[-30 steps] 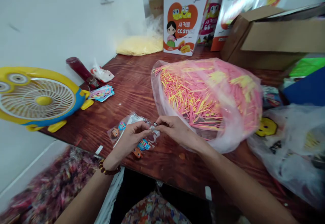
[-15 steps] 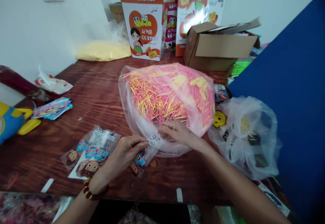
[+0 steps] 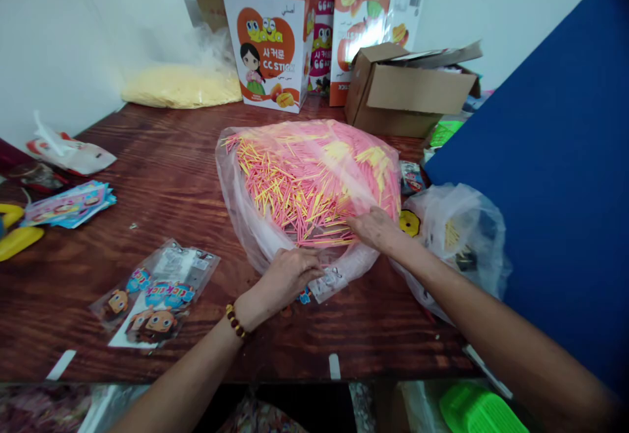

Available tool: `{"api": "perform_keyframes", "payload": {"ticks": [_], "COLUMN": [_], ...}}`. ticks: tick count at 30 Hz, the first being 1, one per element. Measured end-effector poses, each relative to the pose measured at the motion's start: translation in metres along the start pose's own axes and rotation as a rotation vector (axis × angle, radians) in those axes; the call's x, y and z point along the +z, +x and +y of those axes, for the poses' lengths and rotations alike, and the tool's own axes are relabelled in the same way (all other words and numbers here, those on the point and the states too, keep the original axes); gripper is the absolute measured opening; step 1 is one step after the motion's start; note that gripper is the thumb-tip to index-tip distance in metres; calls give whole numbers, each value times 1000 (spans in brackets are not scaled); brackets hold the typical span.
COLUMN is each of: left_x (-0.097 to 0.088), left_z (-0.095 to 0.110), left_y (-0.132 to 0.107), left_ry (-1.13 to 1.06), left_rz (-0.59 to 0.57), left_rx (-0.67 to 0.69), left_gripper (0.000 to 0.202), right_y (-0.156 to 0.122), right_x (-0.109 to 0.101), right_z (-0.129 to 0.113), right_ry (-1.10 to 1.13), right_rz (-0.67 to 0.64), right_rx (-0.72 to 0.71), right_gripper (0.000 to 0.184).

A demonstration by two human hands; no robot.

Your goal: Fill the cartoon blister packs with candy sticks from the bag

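Note:
A big clear plastic bag full of pink and yellow sticks lies in the middle of the wooden table. My left hand rests at the bag's near edge, fingers curled on a small clear printed packet. My right hand reaches into the bag's open side, fingers among the sticks; what they hold is hidden. A few more printed packets with cartoon faces lie to the left of my left arm.
Two orange CC STICK cartons and an open cardboard box stand at the back. A yellow-filled bag lies back left. Another clear bag sits right, beside a blue panel. More packets lie far left.
My view swung right, so the yellow fan left the frame. Both hands stopped pinching the small packet together; the right hand moved up into the stick bag, and the left lowered the packet.

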State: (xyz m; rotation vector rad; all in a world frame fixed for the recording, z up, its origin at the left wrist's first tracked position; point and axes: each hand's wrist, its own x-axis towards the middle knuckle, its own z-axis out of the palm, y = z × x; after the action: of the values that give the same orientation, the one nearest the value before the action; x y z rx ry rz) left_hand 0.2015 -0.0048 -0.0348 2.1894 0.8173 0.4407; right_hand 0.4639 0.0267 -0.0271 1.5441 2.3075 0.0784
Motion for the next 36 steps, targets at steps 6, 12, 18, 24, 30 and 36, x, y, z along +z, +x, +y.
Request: {"api": "perform_keyframes", "payload": {"ticks": [6, 12, 18, 24, 30, 36], "left_x": [-2, 4, 11, 16, 21, 7], "left_z": [10, 14, 12, 8, 5, 15], "left_y": [4, 10, 15, 13, 12, 0], "left_ry": [91, -2, -57, -125, -256, -505], "left_rz": [-54, -2, 63, 83, 154, 333], "left_rx": [-57, -76, -100, -116, -107, -150], "left_gripper": [25, 25, 26, 26, 23, 23], "right_y": [-14, -4, -4, -1, 8, 7], "right_x": [4, 9, 11, 17, 24, 28], "right_z": [6, 14, 19, 9, 1, 2], "right_ry": [-53, 32, 75, -15, -92, -124], "right_rz": [-21, -2, 15, 54, 127, 208], "right_rx": [28, 320, 404, 356, 319, 243], "right_gripper": [29, 33, 35, 34, 29, 31]}}
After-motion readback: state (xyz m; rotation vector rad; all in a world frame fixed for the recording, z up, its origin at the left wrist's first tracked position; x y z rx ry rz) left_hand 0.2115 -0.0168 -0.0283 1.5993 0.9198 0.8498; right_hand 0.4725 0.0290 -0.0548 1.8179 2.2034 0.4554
